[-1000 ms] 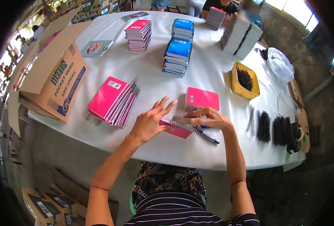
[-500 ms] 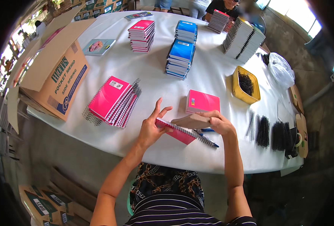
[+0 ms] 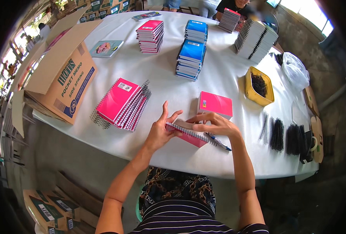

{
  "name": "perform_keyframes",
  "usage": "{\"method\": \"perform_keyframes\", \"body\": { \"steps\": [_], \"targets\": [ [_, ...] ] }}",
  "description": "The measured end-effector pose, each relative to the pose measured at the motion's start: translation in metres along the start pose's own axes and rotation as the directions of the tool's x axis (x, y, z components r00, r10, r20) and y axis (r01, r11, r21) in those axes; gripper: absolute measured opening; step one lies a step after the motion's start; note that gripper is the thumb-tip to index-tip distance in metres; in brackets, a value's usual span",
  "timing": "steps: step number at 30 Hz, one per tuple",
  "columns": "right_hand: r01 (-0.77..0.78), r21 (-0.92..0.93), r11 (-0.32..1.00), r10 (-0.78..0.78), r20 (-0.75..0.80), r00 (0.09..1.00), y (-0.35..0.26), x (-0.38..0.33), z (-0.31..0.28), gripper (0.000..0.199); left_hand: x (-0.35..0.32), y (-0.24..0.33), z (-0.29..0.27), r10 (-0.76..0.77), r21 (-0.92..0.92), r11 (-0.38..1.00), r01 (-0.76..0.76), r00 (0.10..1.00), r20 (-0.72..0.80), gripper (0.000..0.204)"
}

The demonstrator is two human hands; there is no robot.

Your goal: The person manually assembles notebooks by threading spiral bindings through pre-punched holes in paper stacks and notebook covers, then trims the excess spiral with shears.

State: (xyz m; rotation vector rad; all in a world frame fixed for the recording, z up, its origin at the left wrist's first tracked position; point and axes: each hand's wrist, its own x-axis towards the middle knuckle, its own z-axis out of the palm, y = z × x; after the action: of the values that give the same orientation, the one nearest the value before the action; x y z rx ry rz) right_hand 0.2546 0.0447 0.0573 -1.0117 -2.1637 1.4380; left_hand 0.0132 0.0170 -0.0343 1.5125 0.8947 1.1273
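A pink spiral notebook [image 3: 192, 137] is tilted in front of me, with a wire coil along its upper edge. My left hand [image 3: 159, 132] grips its left end, thumb underneath and a couple of fingers stretched up. Across the greyish-brown board side lies my right hand [image 3: 219, 125], its fingers bent over the coil edge; whether they pinch the board is hard to see. A blue pen [image 3: 219, 142] rests on the table under the notebook's right end. Just beyond my right hand sits a pink stack without coils [image 3: 216, 103].
Left of my hands are coiled pink notebooks [image 3: 118, 100] and a cardboard box [image 3: 65, 84]. Blue notebooks [image 3: 191, 52] and a pink stack [image 3: 150, 35] stand farther back. Right are a yellow tub [image 3: 250, 93] of black coils, loose coils [image 3: 277, 134] and a plastic bag [image 3: 295, 70]. A person sits across.
My right hand has moved left over the notebook, and the board it held out at the right now lies closer against the coil. The whole view has shifted slightly.
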Motion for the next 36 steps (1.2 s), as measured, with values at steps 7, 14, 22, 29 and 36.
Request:
{"method": "perform_keyframes", "body": {
  "steps": [7,14,22,29,36],
  "targets": [
    [-0.079,-0.080,0.994,0.079,-0.005,0.997,0.000,-0.006,-0.003,0.059,-0.002,-0.006,-0.005,-0.028,-0.096,0.995,0.038,0.994,0.102,0.107],
    [-0.108,-0.148,0.983,0.027,-0.464,0.885,-0.002,-0.115,-0.047,0.056,0.002,0.014,-0.029,-0.050,-0.145,0.984,0.107,0.936,0.350,0.084],
    [-0.376,-0.631,0.679,-0.117,-0.598,0.793,0.047,-0.112,0.025,0.055,-0.003,-0.002,-0.027,-0.074,-0.084,0.991,0.107,0.941,0.329,0.061],
    [-0.457,-0.684,0.569,-0.234,-0.667,0.707,0.068,-0.089,0.075,0.041,-0.011,0.012,-0.003,-0.028,-0.017,0.999,0.031,0.985,0.170,0.055],
    [-0.146,-0.647,0.748,-0.400,-0.615,0.680,-0.027,-0.061,0.120,0.042,-0.024,0.046,0.022,0.146,0.505,0.855,-0.117,0.989,-0.018,0.056]
  ]
}}
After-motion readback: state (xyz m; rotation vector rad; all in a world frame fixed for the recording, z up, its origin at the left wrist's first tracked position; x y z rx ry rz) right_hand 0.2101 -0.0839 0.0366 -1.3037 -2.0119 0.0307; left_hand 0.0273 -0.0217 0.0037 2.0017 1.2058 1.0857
